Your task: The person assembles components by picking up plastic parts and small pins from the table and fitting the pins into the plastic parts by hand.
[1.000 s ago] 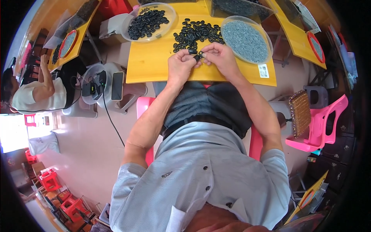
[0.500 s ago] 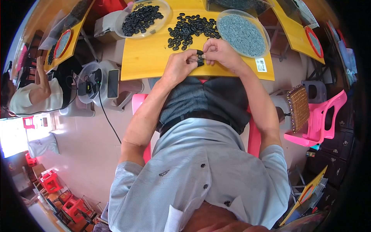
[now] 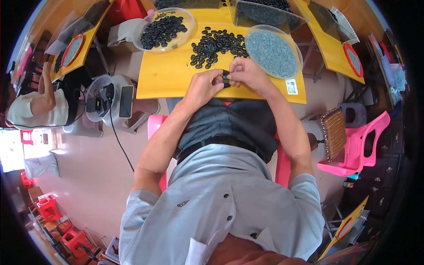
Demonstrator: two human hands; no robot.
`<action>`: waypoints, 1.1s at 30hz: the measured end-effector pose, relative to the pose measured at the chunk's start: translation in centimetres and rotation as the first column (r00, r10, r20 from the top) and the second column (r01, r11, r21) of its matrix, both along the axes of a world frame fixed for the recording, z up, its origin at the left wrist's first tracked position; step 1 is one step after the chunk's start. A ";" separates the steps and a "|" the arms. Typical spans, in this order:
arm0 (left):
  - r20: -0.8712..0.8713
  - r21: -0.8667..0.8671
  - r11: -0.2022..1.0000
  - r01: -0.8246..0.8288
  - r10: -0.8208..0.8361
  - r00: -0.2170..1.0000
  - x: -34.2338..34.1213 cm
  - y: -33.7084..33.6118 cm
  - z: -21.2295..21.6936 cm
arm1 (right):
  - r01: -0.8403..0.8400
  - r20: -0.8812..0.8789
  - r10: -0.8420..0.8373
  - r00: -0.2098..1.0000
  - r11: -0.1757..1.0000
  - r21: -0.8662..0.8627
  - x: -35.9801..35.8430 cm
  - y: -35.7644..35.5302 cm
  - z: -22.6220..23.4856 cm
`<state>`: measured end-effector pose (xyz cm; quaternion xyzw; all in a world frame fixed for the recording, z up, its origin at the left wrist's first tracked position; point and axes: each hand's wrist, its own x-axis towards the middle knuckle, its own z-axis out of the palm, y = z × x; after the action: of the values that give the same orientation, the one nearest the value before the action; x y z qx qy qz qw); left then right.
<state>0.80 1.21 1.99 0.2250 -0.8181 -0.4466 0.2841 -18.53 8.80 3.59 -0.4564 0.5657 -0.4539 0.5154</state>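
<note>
Above the near edge of the yellow table (image 3: 163,81), my two hands meet. Black covers sit on the thumb and forefinger of my left hand (image 3: 201,88), which pinches a small black oval piece (image 3: 225,77). The fingertips of my right hand (image 3: 251,76) are closed against that piece; whatever they hold is too small to make out. Just beyond lies a loose pile of black oval pieces (image 3: 216,46), each with an opening in it. To the right is a round clear dish (image 3: 300,59) full of small grey metal pieces (image 3: 271,53), likely screws.
At the far left of the table stands a clear bowl (image 3: 189,17) of black pieces. A clear bin (image 3: 265,20) stands at the back. A co-worker (image 3: 42,104) sits left, near a stool with a phone (image 3: 126,101) and cable. A pink chair (image 3: 353,152) is at right.
The view has shifted slightly, so the table and hands appear lower. Both hands keep their pinch at the black oval piece.
</note>
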 end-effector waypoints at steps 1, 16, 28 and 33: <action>0.004 -0.001 1.000 0.010 -0.010 1.000 0.0 -0.2 0.0 | 0.001 -0.001 -0.001 1.000 1.000 -0.004 0.1 0.0 -0.1; -0.030 -0.018 0.999 0.037 -0.037 0.999 -0.1 -0.5 -0.7 | -0.037 0.031 0.035 0.999 0.999 0.034 -0.3 0.1 0.3; 0.010 -0.077 0.997 0.013 -0.012 1.000 0.1 -0.4 -0.8 | -0.037 0.010 0.036 0.999 0.999 0.036 0.0 0.0 0.0; -0.013 -0.126 0.992 0.014 -0.016 1.000 -0.1 -0.7 -1.2 | -0.021 0.007 0.020 1.000 0.999 0.035 -0.1 0.0 -0.2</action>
<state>0.69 0.53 0.83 0.1975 -0.8442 -0.3978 0.2999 -18.64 8.79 3.43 -0.4517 0.5671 -0.4401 0.5298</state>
